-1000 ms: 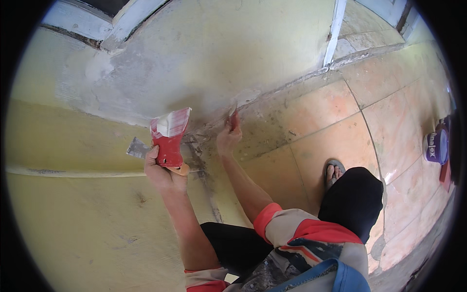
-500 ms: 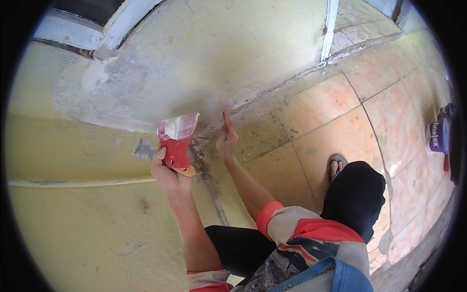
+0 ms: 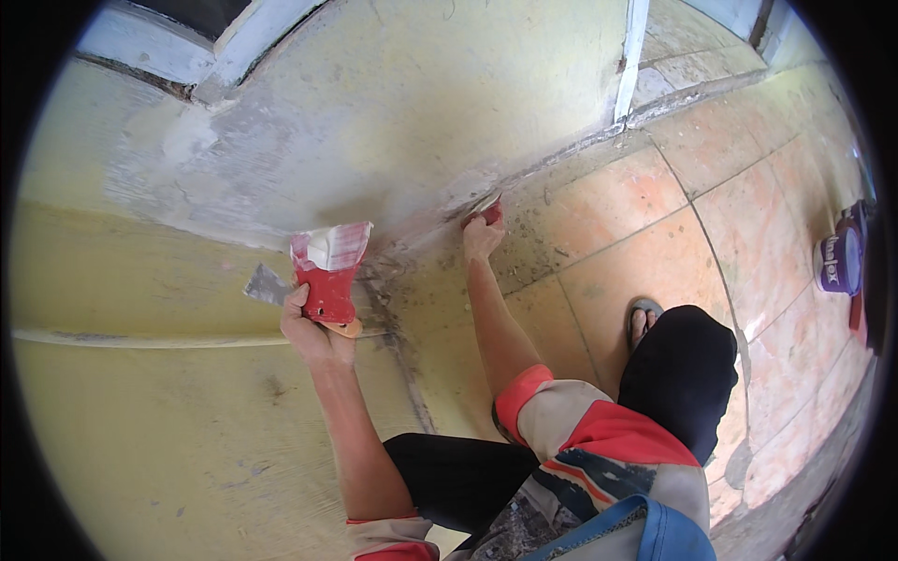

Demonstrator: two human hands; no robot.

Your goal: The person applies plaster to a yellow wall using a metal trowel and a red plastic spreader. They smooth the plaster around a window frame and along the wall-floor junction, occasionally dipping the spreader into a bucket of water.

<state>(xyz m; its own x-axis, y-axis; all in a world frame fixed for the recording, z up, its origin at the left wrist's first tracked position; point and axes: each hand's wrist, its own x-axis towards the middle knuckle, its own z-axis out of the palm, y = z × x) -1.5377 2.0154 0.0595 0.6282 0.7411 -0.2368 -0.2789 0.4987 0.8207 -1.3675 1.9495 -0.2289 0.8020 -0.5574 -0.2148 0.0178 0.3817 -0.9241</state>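
My left hand is closed around a red plastic putty spreader, whose wide end carries a lump of white putty. Held in that same hand is a putty knife; its grey metal blade sticks out left and its orange handle end shows below the spreader. Farther right, my right hand grips a second red spreader. This one's edge is at the foot of the pale yellow wall, close to where wall and floor meet. Whitish smears cover the wall there.
Orange floor tiles spread to the right, with crumbs and dirt along the wall. A white and purple bucket stands at the far right. My sandalled foot rests on the tiles. A window frame is at upper left.
My right hand has moved right along the wall's foot, and its spreader has turned so its red face shows. My left hand with the loaded spreader has shifted slightly left in view.
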